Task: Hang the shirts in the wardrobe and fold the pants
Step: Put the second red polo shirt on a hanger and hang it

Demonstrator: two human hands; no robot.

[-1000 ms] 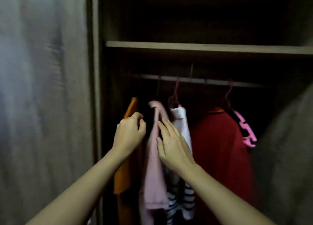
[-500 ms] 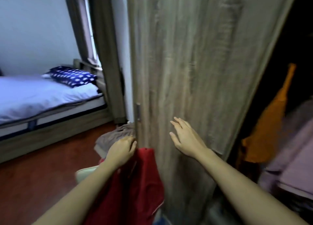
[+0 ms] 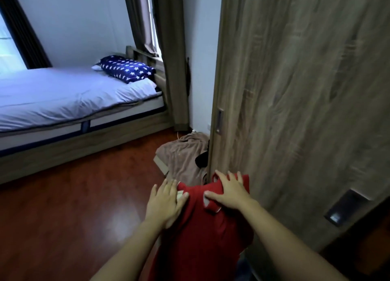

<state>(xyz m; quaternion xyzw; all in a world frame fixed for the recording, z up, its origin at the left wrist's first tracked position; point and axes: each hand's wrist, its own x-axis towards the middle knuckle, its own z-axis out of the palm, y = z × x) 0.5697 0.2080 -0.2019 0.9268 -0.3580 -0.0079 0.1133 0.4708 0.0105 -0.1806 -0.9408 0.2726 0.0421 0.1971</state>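
Head view: red shirt (image 3: 200,228) low in the centre, in front of the left edge of the wooden wardrobe door (image 3: 295,90), outside the wardrobe; what it lies on is hidden under the fabric. Both hands are on top of its upper end. Left hand (image 3: 166,202) lies flat on the shirt's left edge, fingers straight and together, thumb out across the red cloth next to a small pale tag (image 3: 180,195); it grips nothing. Right hand (image 3: 230,191) is spread wide on the collar area, fingers splayed and straight, thumb pointing left, pressing on the fabric rather than curled round it. Both forearms come in from the bottom edge. Behind the shirt, a crumpled brown cloth (image 3: 183,154) sits on the reddish wood floor (image 3: 63,206), touching the door's edge, with a small black item (image 3: 201,160) just beside it, too dark to identify. Door has a narrow recessed handle (image 3: 219,121) on its left edge. Far left: bed (image 3: 63,94) with pale sheet, and a blue star-print pillow (image 3: 126,69) at its head. Brown curtain (image 3: 173,59) hangs between bed and door.
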